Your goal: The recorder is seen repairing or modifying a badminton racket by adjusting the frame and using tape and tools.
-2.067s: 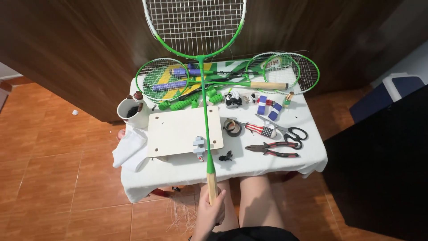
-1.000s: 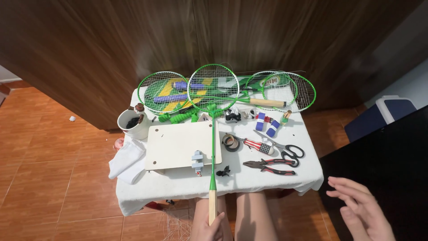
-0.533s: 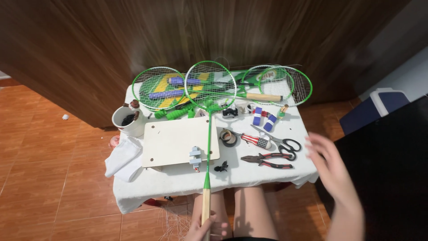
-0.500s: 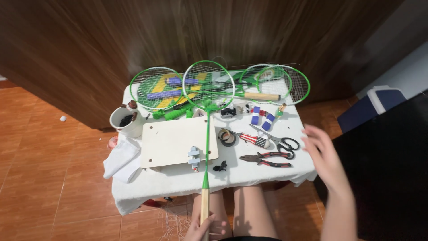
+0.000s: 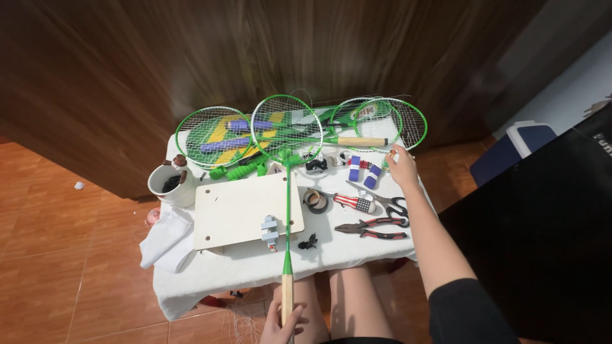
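Note:
My left hand [image 5: 280, 322] grips the wooden handle of a green badminton racket [image 5: 286, 146] at the bottom edge. Its shaft runs up over the table and its strung head lies over other green rackets [image 5: 213, 127] at the back. My right hand [image 5: 403, 167] reaches to the table's right rear, beside a racket with a wooden handle [image 5: 362, 141] and small blue and white grip rolls [image 5: 354, 168]. Its fingers are curled near a small white object; whether it holds anything is unclear.
A small table under a white cloth [image 5: 210, 271] carries a pale wooden board [image 5: 237, 207], a small clamp [image 5: 269, 230], tape rolls [image 5: 315, 200], scissors [image 5: 389, 204], red-handled pliers [image 5: 373, 227], a white cup [image 5: 167, 185] and a white cloth [image 5: 167, 237]. A dark wooden wall stands behind; a black cabinet [image 5: 548, 216] on the right.
The racket held upright has been lowered so its head lies on the other rackets. My right hand came in from the lower right and reached forward to the table's right rear.

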